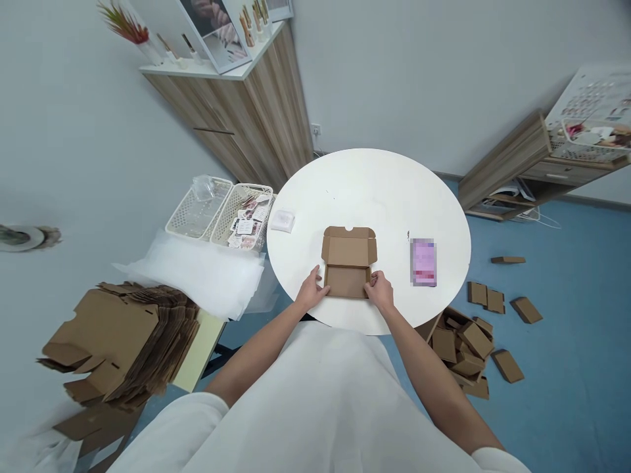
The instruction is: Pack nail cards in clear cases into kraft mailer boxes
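Cardboard box sits mid-frame on the round white table, near the table's lower edge; lid raised, tray facing up, bare inside as far as I can see. On my feed the right hand pinches the tray's right wall, thumb inside. Left hand has its thumb at the tray's lower left corner, fingers loosely spread beside the wall; I cannot tell whether it grips. Right of the box I note a pixelated pink item; left of it, a small pale packet. Farther left: basket of cards, white sheets, flattened cardboard stacked at lower left. Lower right: small closed boxes heaped, others scattered on blue floor.
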Action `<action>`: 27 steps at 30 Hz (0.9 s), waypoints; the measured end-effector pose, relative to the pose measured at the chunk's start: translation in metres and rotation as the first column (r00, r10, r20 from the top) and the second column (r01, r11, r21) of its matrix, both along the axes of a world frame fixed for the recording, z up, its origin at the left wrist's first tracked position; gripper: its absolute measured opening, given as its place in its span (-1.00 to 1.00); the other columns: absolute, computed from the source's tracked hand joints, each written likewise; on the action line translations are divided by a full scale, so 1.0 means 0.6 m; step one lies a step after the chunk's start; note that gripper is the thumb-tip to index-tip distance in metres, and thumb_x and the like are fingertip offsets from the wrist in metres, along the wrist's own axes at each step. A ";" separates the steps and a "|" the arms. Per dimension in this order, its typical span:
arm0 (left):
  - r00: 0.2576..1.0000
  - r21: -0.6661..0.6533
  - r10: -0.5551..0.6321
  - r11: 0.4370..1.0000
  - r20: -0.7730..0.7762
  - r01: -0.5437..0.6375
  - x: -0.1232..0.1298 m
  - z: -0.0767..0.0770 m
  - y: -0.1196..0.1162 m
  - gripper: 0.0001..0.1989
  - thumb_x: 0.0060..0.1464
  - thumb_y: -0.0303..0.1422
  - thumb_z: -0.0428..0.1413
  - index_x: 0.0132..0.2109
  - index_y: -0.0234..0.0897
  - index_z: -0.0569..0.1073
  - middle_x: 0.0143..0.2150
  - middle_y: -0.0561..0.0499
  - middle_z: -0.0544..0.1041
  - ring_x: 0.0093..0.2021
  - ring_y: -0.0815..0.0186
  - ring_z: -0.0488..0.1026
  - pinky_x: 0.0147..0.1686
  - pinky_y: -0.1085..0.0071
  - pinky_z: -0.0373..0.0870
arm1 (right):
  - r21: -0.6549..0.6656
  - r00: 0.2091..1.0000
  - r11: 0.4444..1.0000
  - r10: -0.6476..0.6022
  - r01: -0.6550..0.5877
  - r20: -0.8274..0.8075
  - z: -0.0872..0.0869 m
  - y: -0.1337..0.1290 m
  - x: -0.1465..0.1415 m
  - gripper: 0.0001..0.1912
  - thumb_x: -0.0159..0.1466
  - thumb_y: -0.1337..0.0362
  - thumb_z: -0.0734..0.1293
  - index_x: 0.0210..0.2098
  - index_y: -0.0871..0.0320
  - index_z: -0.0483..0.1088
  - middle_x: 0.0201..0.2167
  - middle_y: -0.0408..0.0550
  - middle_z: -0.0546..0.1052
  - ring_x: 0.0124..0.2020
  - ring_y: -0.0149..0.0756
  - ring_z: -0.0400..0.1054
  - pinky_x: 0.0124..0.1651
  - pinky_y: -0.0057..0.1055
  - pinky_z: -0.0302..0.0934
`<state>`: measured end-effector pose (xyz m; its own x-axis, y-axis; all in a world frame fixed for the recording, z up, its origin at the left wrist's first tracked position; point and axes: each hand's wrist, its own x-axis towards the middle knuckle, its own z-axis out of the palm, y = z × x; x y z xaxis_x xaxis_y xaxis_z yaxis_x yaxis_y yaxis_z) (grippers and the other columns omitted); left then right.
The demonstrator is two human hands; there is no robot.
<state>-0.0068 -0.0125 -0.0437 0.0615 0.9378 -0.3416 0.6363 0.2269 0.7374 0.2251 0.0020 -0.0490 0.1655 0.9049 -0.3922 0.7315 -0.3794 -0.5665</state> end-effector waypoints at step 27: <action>0.912 -0.151 0.158 0.983 0.378 -0.107 0.029 -0.008 0.027 -0.44 0.06 -0.12 -0.04 0.14 -0.31 0.17 0.16 -0.17 0.22 0.12 0.17 0.20 0.04 0.24 0.17 | -0.031 0.650 0.929 -0.281 0.368 -0.706 -0.008 -0.042 -0.010 -0.37 0.04 0.03 0.28 0.06 0.11 0.14 0.06 0.04 0.24 -0.12 -0.23 0.32 -0.07 -0.27 0.21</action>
